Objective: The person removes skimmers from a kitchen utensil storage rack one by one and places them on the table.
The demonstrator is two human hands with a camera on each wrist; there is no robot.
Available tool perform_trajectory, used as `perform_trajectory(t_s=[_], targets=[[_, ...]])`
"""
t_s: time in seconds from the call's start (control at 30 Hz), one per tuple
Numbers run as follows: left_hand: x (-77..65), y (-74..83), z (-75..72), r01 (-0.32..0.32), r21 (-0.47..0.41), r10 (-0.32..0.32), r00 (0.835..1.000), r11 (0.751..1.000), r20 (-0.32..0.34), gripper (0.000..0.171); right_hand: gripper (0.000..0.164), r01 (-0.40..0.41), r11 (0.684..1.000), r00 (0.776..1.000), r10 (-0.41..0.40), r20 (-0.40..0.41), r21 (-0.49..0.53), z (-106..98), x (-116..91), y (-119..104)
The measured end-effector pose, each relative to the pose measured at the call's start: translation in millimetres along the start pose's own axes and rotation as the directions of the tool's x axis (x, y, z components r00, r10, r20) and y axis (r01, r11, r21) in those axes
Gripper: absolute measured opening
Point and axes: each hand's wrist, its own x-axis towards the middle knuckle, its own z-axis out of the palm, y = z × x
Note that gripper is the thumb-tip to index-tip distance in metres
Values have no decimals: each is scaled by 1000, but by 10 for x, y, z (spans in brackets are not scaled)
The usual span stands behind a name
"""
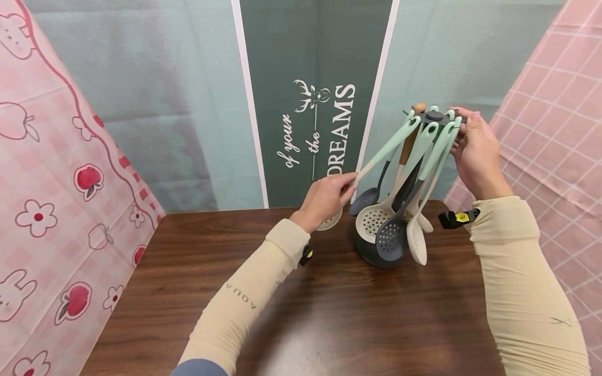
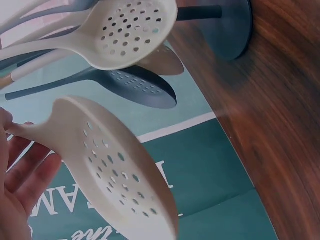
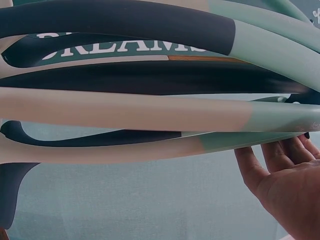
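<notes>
A flowered pink cloth (image 1: 61, 172) and checked pink cloth (image 1: 555, 136) flank a wooden table (image 1: 367, 318) before a lettered backdrop (image 1: 277, 68)

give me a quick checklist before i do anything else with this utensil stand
1. Left hand pinching the cream skimmer by its handle: ok.
2. Right hand gripping the top of the utensil stand: ok.
3. Stand upright, base on the table: ok.
4. Skimmer's bowl clear of the gray perforated spoon: ok, the left wrist view shows a gap.
5. Skimmer's loop free of the stand: cannot tell; it sits right by the top.
</notes>
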Motion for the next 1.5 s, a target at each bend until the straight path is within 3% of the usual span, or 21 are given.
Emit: perform_trajectory(t_s=[0.77,0.97,1.23,1.5], targets=[[-70,71,-20,44,-131,-47,999,990,-24,29,37,-9,1000,1000,9,20,6,-38,-25,-22],[-140,18,-152,61,-136,-65,998,989,-26,30,37,0,1000,1000,0,24,3,-50,-32,-22],[-280,-199,-410,76,-96,-79,996,992,-30,30,37,13,1000,1000,-12,23,-27,-53,-34,-30],[-439,-305,-682,134,-85,-138,990,987,-37,31,36,15,999,1000,-14,11,-40,-39,-21,-11]])
